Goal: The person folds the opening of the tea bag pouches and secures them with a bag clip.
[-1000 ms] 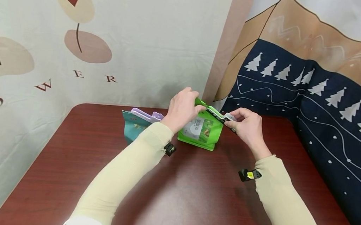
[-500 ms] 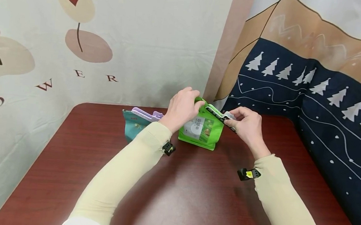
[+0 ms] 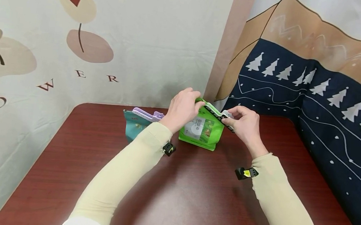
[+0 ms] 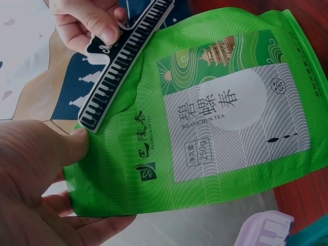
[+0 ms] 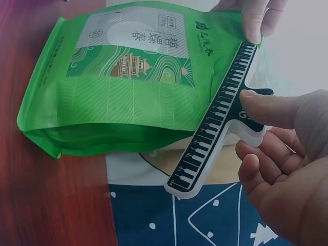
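Observation:
A bright green tea bag (image 3: 209, 132) stands on the table. My left hand (image 3: 182, 109) pinches its top left corner, thumb in front and fingers behind, as the left wrist view shows. My right hand (image 3: 244, 126) pinches the handle of a long bag clip (image 5: 218, 120) printed with black-and-white piano keys. That clip lies slantwise along the top edge of the bag, one end close to my left thumb. In the right wrist view its other end sticks out past the bag. Left of the green bag is a teal bag (image 3: 133, 124) with a lilac clip (image 3: 146, 114) along its top.
The dark red wooden table (image 3: 193, 198) ends at a pale printed curtain (image 3: 161, 36) behind. On the right hangs a navy cloth (image 3: 325, 131) with white trees. My left forearm passes in front of part of the teal bag.
My right hand and the piano-key clip have shifted slightly left, toward my left hand along the bag's top. My left hand keeps its hold, nearly still.

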`<state>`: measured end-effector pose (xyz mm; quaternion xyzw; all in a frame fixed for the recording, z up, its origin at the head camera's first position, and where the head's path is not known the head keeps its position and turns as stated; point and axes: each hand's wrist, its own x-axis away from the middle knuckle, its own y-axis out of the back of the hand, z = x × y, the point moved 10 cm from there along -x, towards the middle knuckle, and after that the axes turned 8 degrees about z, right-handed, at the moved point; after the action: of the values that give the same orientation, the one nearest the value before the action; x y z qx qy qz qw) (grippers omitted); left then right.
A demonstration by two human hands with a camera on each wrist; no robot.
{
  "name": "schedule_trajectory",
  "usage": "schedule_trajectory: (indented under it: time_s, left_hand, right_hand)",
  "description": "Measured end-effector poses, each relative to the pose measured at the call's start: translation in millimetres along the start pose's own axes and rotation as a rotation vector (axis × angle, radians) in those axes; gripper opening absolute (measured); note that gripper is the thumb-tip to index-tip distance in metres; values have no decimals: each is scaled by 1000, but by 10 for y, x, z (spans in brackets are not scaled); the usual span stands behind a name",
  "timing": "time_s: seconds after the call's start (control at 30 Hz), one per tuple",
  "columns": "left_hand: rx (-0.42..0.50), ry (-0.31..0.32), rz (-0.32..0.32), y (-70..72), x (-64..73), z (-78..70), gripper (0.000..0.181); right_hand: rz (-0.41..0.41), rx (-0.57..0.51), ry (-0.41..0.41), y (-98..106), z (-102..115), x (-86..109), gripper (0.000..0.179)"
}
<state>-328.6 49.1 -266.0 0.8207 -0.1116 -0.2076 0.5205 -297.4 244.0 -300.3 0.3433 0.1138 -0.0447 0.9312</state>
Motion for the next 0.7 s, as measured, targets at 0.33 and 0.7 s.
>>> schedule_trajectory:
  time_s: [0.33, 0.7]
  left_hand:
    - [5, -1, -5, 14, 6, -10, 18]
    - [-14, -9, -7, 3, -5, -24, 15]
  right_hand:
    - [-12, -2, 11, -4, 31, -3, 21]
    - [-23, -18, 11, -17, 33, -15, 22]
